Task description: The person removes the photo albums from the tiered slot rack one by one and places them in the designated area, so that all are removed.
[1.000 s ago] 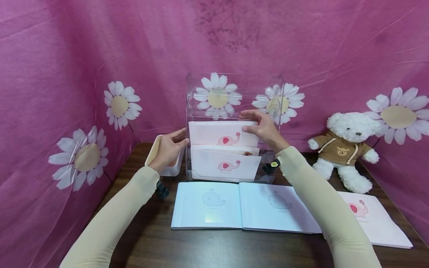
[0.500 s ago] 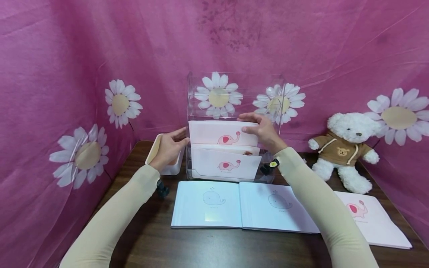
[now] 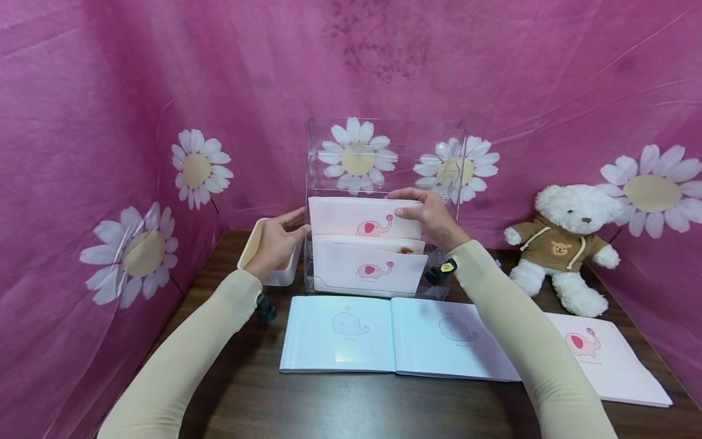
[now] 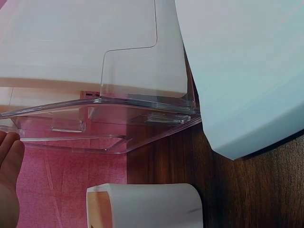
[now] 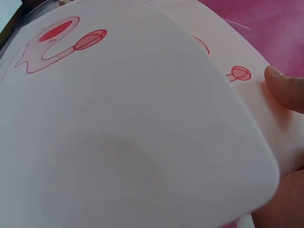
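A clear acrylic rack (image 3: 384, 194) stands on the table, holding white booklets with a pink elephant, one row above another. My right hand (image 3: 430, 216) pinches the upper booklet (image 3: 340, 213) at its top right corner, thumb in front and fingers behind. In the right wrist view the thumb (image 5: 285, 90) lies on that booklet, behind a nearer booklet (image 5: 142, 118). The lower front booklet (image 3: 334, 268) leans in the bottom tier. My left hand (image 3: 276, 242) is at the rack's left side, fingers extended; the left wrist view shows its fingers (image 4: 10, 159) beside the clear side panel.
A white bin (image 3: 282, 278) stands left of the rack, under the left hand. In front lies an open booklet (image 3: 340, 341) with whale drawings. Another elephant booklet (image 3: 620, 366) lies at the right, partly behind the right sleeve. A white teddy bear (image 3: 576, 244) sits at the back right.
The right hand has moved slightly down and left, staying on the upper booklet's corner. The left hand has stayed at the rack's side.
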A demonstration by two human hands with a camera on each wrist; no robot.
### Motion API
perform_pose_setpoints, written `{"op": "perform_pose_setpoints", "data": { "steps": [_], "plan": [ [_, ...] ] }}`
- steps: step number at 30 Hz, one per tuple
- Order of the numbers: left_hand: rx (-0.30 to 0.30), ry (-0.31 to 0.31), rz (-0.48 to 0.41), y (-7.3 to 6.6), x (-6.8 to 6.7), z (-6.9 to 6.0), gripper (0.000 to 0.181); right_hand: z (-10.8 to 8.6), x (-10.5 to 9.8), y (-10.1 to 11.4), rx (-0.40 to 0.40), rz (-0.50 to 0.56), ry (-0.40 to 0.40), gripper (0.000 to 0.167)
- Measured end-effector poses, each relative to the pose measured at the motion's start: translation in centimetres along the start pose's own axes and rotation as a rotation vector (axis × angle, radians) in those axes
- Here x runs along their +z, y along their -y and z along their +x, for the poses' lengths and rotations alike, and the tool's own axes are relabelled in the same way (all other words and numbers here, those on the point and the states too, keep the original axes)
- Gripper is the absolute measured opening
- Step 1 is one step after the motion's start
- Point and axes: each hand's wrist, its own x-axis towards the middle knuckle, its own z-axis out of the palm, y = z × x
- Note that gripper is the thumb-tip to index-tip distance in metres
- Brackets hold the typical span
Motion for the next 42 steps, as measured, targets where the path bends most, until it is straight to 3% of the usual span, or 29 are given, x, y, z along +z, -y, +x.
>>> {"op": "perform_pose_setpoints", "data": {
  "steps": [9, 23, 34, 42],
  "plan": [
    [-0.003, -0.001, 0.001, -0.21, 0.09, -0.13, 0.053, 0.20, -0.25, -0.20, 0.041, -0.031, -0.002, 0.043],
    [-0.005, 0.001, 0.002, -0.13, 0.01, -0.14, 0.054, 0.20, 0.00, -0.16, 0.019, -0.059, -0.035, 0.035],
    [-0.009, 0.019, 0.003, -0.09, 0.01, -0.06, 0.054, -0.04, 0.29, 0.09, 0.064, -0.192, -0.164, 0.034],
    [-0.009, 0.009, -0.007, 0.01, -0.02, -0.03, 0.054, -0.05, 0.54, 0.29, 0.051, -0.214, -0.182, 0.030]
  ]
}}
